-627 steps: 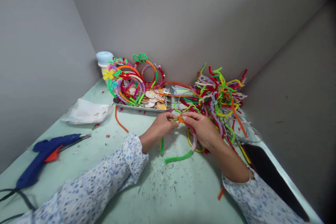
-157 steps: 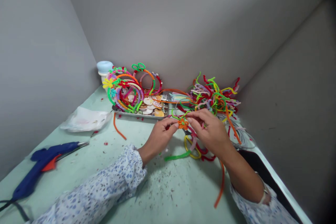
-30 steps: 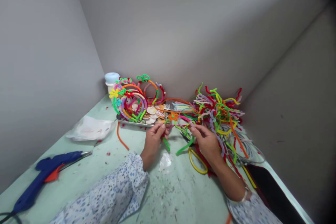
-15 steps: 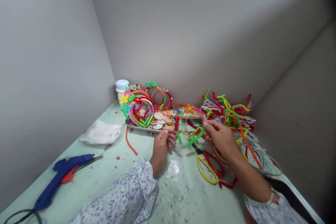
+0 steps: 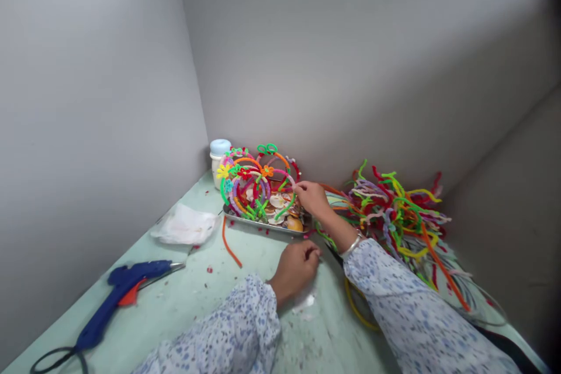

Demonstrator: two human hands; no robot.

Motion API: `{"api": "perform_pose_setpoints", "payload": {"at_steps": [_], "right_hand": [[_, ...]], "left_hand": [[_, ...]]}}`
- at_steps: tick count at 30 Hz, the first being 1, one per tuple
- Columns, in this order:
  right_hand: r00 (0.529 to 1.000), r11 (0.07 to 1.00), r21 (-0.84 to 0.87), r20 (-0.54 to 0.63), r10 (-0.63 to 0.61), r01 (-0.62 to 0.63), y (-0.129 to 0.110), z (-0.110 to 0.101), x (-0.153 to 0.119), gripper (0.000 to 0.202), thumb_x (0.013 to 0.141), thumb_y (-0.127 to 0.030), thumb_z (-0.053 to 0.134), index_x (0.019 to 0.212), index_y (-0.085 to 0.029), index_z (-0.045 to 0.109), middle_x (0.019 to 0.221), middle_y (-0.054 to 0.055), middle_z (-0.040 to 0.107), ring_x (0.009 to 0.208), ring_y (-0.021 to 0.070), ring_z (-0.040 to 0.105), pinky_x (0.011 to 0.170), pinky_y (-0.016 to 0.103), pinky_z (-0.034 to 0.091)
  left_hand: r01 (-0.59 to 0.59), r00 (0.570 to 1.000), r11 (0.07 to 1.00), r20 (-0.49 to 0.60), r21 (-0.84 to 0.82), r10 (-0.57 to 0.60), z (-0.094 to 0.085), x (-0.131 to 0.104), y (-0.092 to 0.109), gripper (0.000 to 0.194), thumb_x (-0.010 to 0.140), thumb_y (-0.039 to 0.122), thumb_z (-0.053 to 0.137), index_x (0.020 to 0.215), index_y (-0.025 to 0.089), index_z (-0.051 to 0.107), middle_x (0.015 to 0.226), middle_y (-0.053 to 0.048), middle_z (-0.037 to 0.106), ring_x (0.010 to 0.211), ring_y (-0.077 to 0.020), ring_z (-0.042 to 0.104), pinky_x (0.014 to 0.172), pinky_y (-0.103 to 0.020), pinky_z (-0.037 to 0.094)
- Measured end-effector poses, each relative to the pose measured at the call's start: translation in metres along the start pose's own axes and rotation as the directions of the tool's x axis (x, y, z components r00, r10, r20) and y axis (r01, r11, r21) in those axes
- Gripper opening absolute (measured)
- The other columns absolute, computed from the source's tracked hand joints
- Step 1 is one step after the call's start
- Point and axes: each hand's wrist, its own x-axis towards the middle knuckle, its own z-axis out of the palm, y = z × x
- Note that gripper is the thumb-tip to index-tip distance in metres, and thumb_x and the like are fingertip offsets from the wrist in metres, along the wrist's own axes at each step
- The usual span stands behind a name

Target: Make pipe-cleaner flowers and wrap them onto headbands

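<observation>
**One orange-flower headband (image 5: 267, 170), pinched at its right side by the right hand (image 5: 312, 197)**

Left to right, quick pass. Far left, we log a blue glue gun (image 5: 111, 298) flat on the green table (image 5: 197, 304), nozzle pointing right, with a white plastic bag (image 5: 186, 225) behind it. Next, a jar (image 5: 220, 155) with a pale blue lid near the wall, then the metal tray (image 5: 267, 226) of shells (image 5: 277, 201); a cluster of other headbands (image 5: 245, 160) stands over its left part. An orange pipe cleaner (image 5: 230, 248) lies in front of the tray.

Key relation: the orange-flower headband is over the tray, left of the right fingertips, overlapping the cluster in our view; contact with cluster or shells, we can't tell. It's an upright arch, long span running left-right, flower near the top, ends down. The right hand is nearer: thumb and fingers grasp the pink stretch.

Left hand (image 5: 297, 272): low in front of the tray, off the headband, fingers half curled. Nothing shows in it; we can't tell how closed it is.

Rightward, we note a yellow loop (image 5: 363, 321) partly under the right sleeve (image 5: 407, 298), then a heap of pipe cleaners (image 5: 398, 204).
</observation>
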Motion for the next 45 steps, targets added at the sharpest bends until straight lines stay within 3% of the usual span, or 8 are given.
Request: {"api": "perform_pose_setpoints", "payload": {"at_steps": [6, 14, 19, 40, 45], "right_hand": [[1.0, 0.999, -0.047, 0.019, 0.024, -0.023, 0.003, 0.015, 0.007, 0.028, 0.083, -0.032, 0.047, 0.086, -0.018, 0.071, 0.055, 0.002, 0.066, 0.063, 0.0159, 0.062, 0.059, 0.023, 0.04], [1.0, 0.997, -0.072, 0.018, -0.003, 0.005, 0.001, 0.024, 0.01, 0.025, 0.082, -0.034, 0.05, 0.086, -0.021, 0.071, 0.077, 0.003, 0.071, 0.072, 0.0154, 0.063, 0.063, 0.022, 0.04], [0.999, 0.997, -0.081, 0.032, -0.005, 0.008, 0.005, 0.031, 0.01, 0.025, 0.083, -0.034, 0.049, 0.083, -0.021, 0.071, 0.074, 0.003, 0.07, 0.068, 0.0149, 0.063, 0.064, 0.023, 0.042], [0.996, 0.999, -0.001, -0.076, -0.039, 0.039, -0.001, 0.017, 0.014, 0.029, 0.084, -0.034, 0.044, 0.09, -0.018, 0.068, 0.083, 0.004, 0.07, 0.076, 0.0162, 0.061, 0.067, 0.024, 0.041], [0.995, 1.0, 0.012, -0.098, -0.024, 0.025, -0.002, 0.024, 0.013, 0.03, 0.085, -0.035, 0.042, 0.093, -0.018, 0.066, 0.081, 0.004, 0.069, 0.075, 0.0167, 0.061, 0.068, 0.025, 0.042]], "left_hand": [[0.002, 1.0, 0.998, 0.015, 0.057, -0.003, 0.001, -0.001, 0.001, 0.027, 0.082, 0.025, 0.042, 0.083, 0.018, 0.068, 0.076, -0.002, 0.068, 0.071, -0.0146, 0.057, 0.062, -0.023, 0.037], [-0.013, 1.0, 0.997, 0.016, 0.08, 0.011, 0.0, -0.001, 0.001, 0.027, 0.082, 0.026, 0.042, 0.08, 0.017, 0.068, 0.073, -0.002, 0.066, 0.068, -0.0147, 0.055, 0.06, -0.024, 0.035], [-0.021, 1.0, 0.997, 0.016, 0.072, 0.02, 0.0, -0.001, 0.001, 0.027, 0.082, 0.026, 0.042, 0.08, 0.018, 0.068, 0.073, -0.002, 0.066, 0.068, -0.0151, 0.055, 0.059, -0.024, 0.034], [-0.009, 1.0, 0.997, 0.026, 0.079, 0.007, -0.001, -0.001, 0.002, 0.027, 0.083, 0.027, 0.043, 0.083, 0.018, 0.069, 0.075, -0.002, 0.068, 0.069, -0.0154, 0.056, 0.061, -0.024, 0.035], [-0.012, 1.0, 0.996, 0.023, 0.087, 0.01, -0.001, -0.001, 0.001, 0.028, 0.083, 0.026, 0.042, 0.081, 0.018, 0.069, 0.073, -0.002, 0.066, 0.066, -0.0148, 0.054, 0.058, -0.024, 0.033]]}}
